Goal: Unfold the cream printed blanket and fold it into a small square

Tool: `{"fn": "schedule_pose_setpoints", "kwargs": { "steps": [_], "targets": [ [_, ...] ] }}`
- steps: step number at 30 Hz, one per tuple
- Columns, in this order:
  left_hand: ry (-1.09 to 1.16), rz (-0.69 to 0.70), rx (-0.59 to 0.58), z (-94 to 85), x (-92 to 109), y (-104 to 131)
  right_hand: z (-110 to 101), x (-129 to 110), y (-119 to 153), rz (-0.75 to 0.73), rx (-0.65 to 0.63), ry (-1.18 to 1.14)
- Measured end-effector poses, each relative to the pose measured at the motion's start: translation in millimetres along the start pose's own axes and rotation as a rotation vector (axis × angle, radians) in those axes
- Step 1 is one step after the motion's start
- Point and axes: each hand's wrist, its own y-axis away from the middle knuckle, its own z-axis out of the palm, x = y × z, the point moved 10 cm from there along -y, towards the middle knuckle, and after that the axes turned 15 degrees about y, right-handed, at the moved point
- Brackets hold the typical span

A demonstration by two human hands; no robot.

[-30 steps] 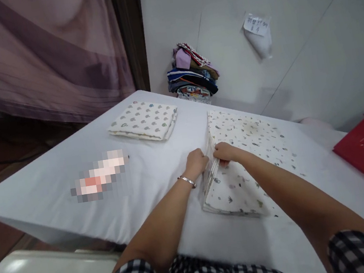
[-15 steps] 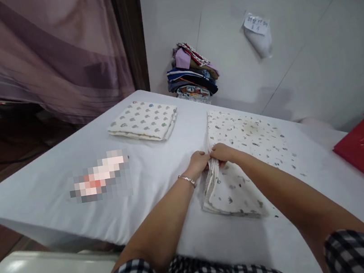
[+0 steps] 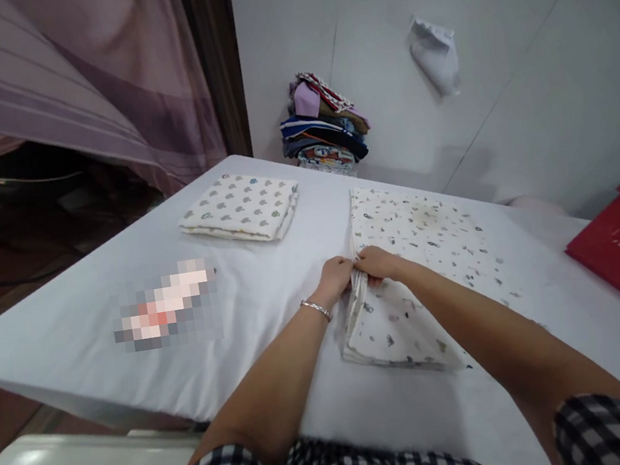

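white printed folded fabric (image 3: 411, 225), left edge pinched in left hand (image 3: 336, 277) and right hand (image 3: 380, 262), near white-covered tabletop's far edge (image 3: 316, 177).

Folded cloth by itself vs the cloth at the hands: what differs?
Print: compact cloth has orderly rows of grey motifs; wide cloth, small scattered ones.
Size: wide cloth covers more table than compact cloth.
Contact: left hand and right hand grip wide cloth's edge; compact cloth lies untouched.
Shared: whitish, with layered edges.

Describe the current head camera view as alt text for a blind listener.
A person's left hand and right hand pinch the left edge of a layered printed cloth on a white-covered table; a folded cloth lies farther left.
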Motion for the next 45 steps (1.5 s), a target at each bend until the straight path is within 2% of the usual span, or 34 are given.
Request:
{"fn": "schedule_pose_setpoints", "kwargs": {
  "steps": [9,16,22,27,30,34,40,45],
  "targets": [
    [-0.002,0.006,-0.021,0.6,0,0,10,6,1,-0.101,-0.069,-0.12],
    [-0.15,0.045,-0.032,1.5,1,-1,18,5,7,-0.201,-0.164,-0.217],
    [-0.195,0.03,-0.059,3.2,2,1,15,0,19,-0.228,-0.16,-0.274],
    [-0.142,0.016,-0.051,3.3,6,6,14,5,27,-0.175,-0.101,-0.414],
    [-0.125,0.015,-0.055,4.1,7,7,17,17,24,-0.101,-0.008,-0.522],
    [-0.118,0.019,-0.06,4.0,6,6,18,26,22,-0.054,0.105,-0.511],
    [-0.065,-0.015,-0.096,6.2,0,3,22,23,19,-0.058,0.125,-0.563],
    [-0.081,-0.018,-0.075,3.7,2,4,29,20,17,-0.069,0.098,-0.609]
  ]
}}
